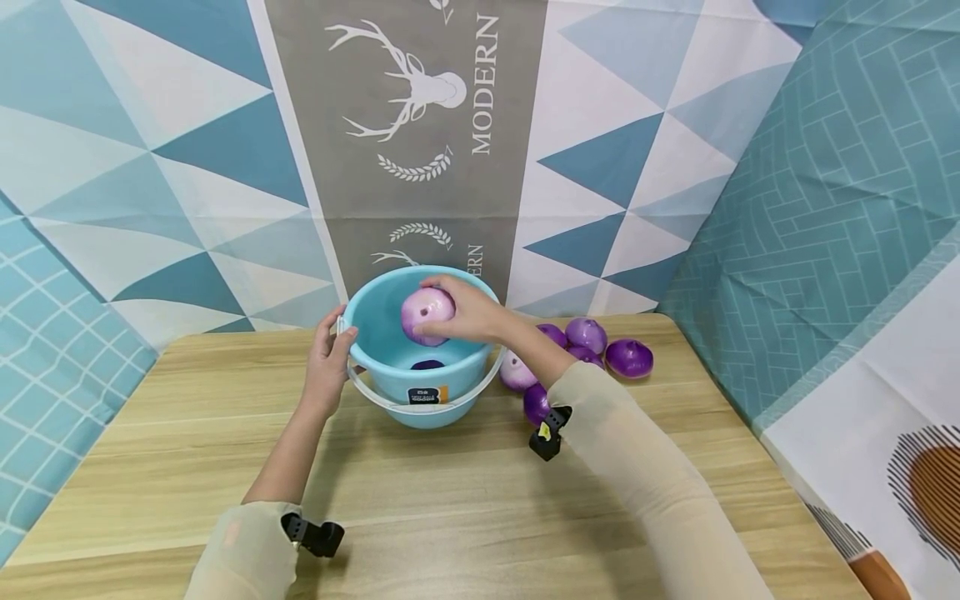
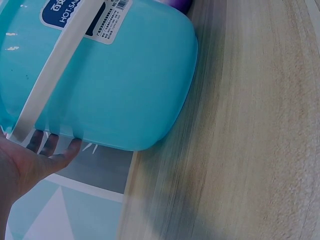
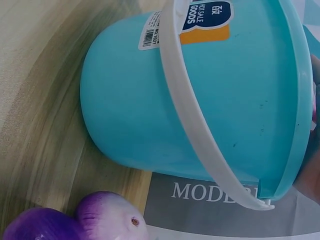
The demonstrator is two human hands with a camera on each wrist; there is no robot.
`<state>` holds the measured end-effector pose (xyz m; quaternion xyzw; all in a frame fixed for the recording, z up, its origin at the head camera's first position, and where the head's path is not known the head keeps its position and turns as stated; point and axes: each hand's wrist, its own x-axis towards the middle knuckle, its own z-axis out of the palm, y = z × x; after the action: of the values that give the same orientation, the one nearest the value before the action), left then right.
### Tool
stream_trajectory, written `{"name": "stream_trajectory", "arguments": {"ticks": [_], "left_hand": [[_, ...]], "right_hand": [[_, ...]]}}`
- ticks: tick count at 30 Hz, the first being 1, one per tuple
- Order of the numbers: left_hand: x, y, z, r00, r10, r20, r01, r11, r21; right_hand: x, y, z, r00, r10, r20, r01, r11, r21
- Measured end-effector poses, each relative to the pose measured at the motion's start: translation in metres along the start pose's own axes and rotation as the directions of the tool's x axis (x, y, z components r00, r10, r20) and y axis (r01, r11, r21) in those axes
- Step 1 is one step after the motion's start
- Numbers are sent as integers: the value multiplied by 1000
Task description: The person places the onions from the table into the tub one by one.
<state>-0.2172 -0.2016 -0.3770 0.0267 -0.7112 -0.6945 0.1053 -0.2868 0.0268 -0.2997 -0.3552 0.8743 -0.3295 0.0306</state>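
A light blue bucket (image 1: 423,379) with a white handle (image 3: 187,107) stands upright on the table. My left hand (image 1: 328,358) grips it by the left rim, near the handle's joint. In the left wrist view, the fingers of that hand (image 2: 30,162) lie along the bucket's side. My right hand (image 1: 468,310) holds a pale purple onion (image 1: 427,312) over the bucket's mouth, thumb below and fingers above. Inside, low down, shows a dark purple thing (image 1: 427,364). In the right wrist view, the bucket wall hides most of that hand.
Several purple onions (image 1: 630,358) lie in a group on the wooden table (image 1: 450,517), right of the bucket and partly behind my right forearm. Patterned cloth (image 1: 600,125) hangs behind the table's back edge. Both wrists carry small black cameras (image 1: 322,537).
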Motion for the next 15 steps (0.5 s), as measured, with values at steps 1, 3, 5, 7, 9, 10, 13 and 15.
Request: {"name": "stream_trajectory", "arguments": {"ticks": [1, 3, 5, 7, 9, 10, 13, 15], "left_hand": [[0, 0, 0, 1000, 0, 1, 0, 1000, -2], [0, 0, 0, 1000, -2, -1, 2, 1000, -4], [0, 0, 0, 1000, -4, -3, 4, 1000, -5], [0, 0, 0, 1000, -6, -6, 6, 1000, -6], [0, 0, 0, 1000, -5, -7, 4, 1000, -7], [0, 0, 0, 1000, -3, -8, 3, 1000, -9], [0, 0, 0, 1000, 2, -6, -2, 1000, -14], [0, 0, 0, 1000, 5, -6, -5, 1000, -14]], "right_hand": [[1, -1, 0, 1000, 3, 3, -3, 1000, -1], [1, -2, 0, 1000, 3, 6, -3, 1000, -11], [2, -3, 0, 1000, 0, 9, 1, 1000, -23], [3, -3, 0, 1000, -8, 11, 8, 1000, -28], [4, -3, 1, 1000, -12, 11, 12, 1000, -28], [4, -3, 2, 1000, -13, 10, 14, 1000, -26], [5, -2, 3, 1000, -12, 8, 12, 1000, -23], [6, -2, 4, 1000, -10, 7, 11, 1000, -25]]}}
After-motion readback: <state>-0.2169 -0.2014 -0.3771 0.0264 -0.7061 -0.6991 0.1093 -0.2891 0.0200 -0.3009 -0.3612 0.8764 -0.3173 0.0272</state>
